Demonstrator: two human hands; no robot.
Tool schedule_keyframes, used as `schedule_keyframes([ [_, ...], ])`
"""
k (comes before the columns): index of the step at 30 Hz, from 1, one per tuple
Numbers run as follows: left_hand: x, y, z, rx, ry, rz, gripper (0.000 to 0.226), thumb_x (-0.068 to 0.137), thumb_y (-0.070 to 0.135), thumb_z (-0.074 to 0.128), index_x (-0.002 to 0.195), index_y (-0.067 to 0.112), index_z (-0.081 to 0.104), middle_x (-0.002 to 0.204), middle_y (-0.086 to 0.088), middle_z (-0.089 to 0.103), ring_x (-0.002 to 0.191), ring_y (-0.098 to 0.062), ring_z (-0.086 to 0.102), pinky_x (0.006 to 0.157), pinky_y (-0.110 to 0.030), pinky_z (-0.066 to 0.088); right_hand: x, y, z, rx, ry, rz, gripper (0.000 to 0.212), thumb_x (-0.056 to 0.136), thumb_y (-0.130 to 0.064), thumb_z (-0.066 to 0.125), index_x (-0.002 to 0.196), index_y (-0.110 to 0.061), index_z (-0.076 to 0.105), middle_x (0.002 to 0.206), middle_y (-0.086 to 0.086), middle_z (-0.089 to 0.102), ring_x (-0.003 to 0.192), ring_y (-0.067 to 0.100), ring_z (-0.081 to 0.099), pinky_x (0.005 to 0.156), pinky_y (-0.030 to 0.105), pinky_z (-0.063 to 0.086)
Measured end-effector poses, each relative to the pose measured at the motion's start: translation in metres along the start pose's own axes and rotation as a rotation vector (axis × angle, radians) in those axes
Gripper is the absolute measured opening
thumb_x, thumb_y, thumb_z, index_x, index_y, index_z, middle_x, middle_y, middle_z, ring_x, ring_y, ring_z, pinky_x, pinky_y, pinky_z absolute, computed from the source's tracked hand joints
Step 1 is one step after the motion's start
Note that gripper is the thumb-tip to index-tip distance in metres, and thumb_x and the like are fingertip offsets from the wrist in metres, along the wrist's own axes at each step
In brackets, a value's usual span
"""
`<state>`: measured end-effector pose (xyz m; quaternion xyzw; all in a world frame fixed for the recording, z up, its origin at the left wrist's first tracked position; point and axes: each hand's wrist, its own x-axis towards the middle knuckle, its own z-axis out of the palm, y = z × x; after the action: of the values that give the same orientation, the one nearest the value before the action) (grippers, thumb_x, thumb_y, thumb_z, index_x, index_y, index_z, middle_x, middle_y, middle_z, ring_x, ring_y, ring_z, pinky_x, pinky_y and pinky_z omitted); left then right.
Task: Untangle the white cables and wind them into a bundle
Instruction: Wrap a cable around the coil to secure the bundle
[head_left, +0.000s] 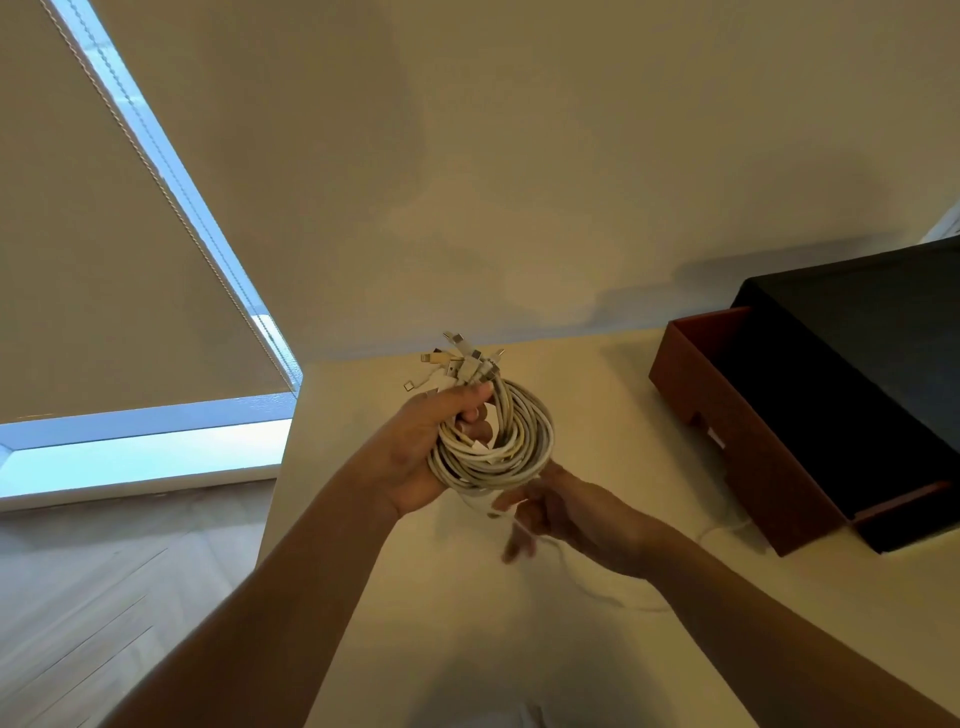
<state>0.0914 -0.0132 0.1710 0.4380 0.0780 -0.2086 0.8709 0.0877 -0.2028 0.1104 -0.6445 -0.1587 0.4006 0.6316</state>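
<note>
In the head view there are two hands, one coil of white cables, one loose strand and one box.

The left hand holds the coil up above the tabletop. Its grip is closed around the left side of the coil: the thumb lies over the top of the loops and the fingers pass through the middle. The coil has many loops, too many to count. Above the thumb a bunch of plugs stands out of the coil; I count at least six.

The right hand is just under the coil, and its fingertips are at the lowest loops. This hand is blurred, so I cannot tell whether its grip is closed on a cable or only touches it. The strand lies on the tabletop, runs from under the right hand to the right and ends near the box. The right hand and forearm hide a part of it.

The box is brown, dark inside, and stands on the right part of the tabletop, well apart from the coil. Behind the tabletop is a plain wall. On the left is one window with a blind lowered over most of it, and below it a wooden floor.
</note>
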Motion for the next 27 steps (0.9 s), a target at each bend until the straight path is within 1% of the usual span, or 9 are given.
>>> schedule_keyframes([
  [3,0.0,0.006,-0.008,0.101,0.091,0.075,0.02,0.077,0.018,0.063,0.093,0.011,0.052,0.055,0.004,0.039,0.046,-0.005,0.043,0.045,-0.016,0.038,-0.008,-0.009,-0.009,-0.167,0.038,-0.036,0.043,0.094,-0.045,0.044,0.086,-0.009,0.065,0.064,0.005,0.044,0.059,0.014,0.046,0.073,0.036,0.052],
  [5,0.0,0.009,-0.012,0.168,0.167,0.148,0.006,0.078,0.017,0.064,0.075,0.013,0.061,0.055,0.004,0.041,0.047,-0.005,0.043,0.045,-0.017,0.037,-0.012,-0.02,-0.011,-0.306,0.072,-0.091,0.034,0.097,-0.034,0.046,0.08,-0.011,0.063,0.056,-0.006,0.04,0.052,0.008,0.037,0.058,0.022,0.041],
  [6,0.0,0.011,-0.013,0.164,0.193,0.175,0.01,0.081,0.015,0.063,0.071,0.015,0.062,0.056,0.005,0.042,0.047,-0.005,0.044,0.045,-0.016,0.037,-0.013,-0.025,-0.011,-0.386,0.092,-0.106,0.032,0.099,-0.03,0.046,0.078,-0.011,0.062,0.052,-0.012,0.04,0.05,0.004,0.035,0.055,0.017,0.035],
  [10,-0.001,0.015,-0.018,0.086,0.217,0.2,0.006,0.092,0.01,0.055,0.089,0.014,0.059,0.058,0.006,0.043,0.048,-0.003,0.045,0.046,-0.015,0.04,-0.012,-0.034,-0.018,-0.653,0.163,-0.151,0.03,0.099,-0.025,0.048,0.072,-0.019,0.06,0.06,-0.017,0.052,0.058,0.001,0.042,0.059,0.015,0.033],
  [13,0.0,0.014,-0.022,0.122,0.242,0.209,0.006,0.093,0.009,0.056,0.092,0.014,0.06,0.06,0.005,0.043,0.049,-0.003,0.045,0.047,-0.014,0.04,-0.011,-0.04,-0.026,-0.79,0.186,-0.172,0.03,0.098,-0.027,0.05,0.07,-0.023,0.058,0.073,-0.003,0.062,0.07,0.015,0.053,0.07,0.028,0.041],
  [15,0.0,0.014,-0.026,0.157,0.298,0.225,0.007,0.093,0.008,0.056,0.09,0.013,0.06,0.06,0.004,0.044,0.05,-0.004,0.045,0.047,-0.015,0.041,-0.012,-0.045,-0.031,-0.846,0.182,-0.166,0.029,0.098,-0.029,0.05,0.072,-0.02,0.059,0.075,0.001,0.063,0.072,0.016,0.055,0.071,0.028,0.042],
  [18,-0.001,0.016,-0.035,0.175,0.366,0.248,0.01,0.094,0.007,0.056,0.086,0.014,0.061,0.058,0.004,0.045,0.05,-0.005,0.045,0.047,-0.015,0.042,-0.016,-0.049,-0.036,-0.877,0.163,-0.144,0.03,0.098,-0.03,0.049,0.072,-0.02,0.059,0.064,-0.013,0.055,0.061,0.003,0.048,0.061,0.015,0.036],
  [22,-0.007,0.02,-0.043,0.259,0.384,0.256,0.01,0.094,0.007,0.056,0.087,0.015,0.06,0.059,0.006,0.048,0.052,-0.005,0.045,0.047,-0.015,0.042,-0.02,-0.049,-0.051,-0.843,0.204,-0.15,0.032,0.099,-0.022,0.047,0.069,-0.022,0.056,0.058,-0.019,0.05,0.055,0.004,0.04,0.057,0.017,0.032],
  [27,-0.015,0.022,-0.044,0.295,0.355,0.225,0.015,0.093,0.007,0.057,0.082,0.016,0.059,0.055,0.007,0.044,0.048,-0.004,0.043,0.045,-0.015,0.038,-0.028,-0.051,-0.061,-0.564,0.447,-0.195,0.033,0.1,-0.014,0.046,0.068,-0.01,0.055,0.044,-0.013,0.033,0.044,0.002,0.029,0.047,0.014,0.026],
])
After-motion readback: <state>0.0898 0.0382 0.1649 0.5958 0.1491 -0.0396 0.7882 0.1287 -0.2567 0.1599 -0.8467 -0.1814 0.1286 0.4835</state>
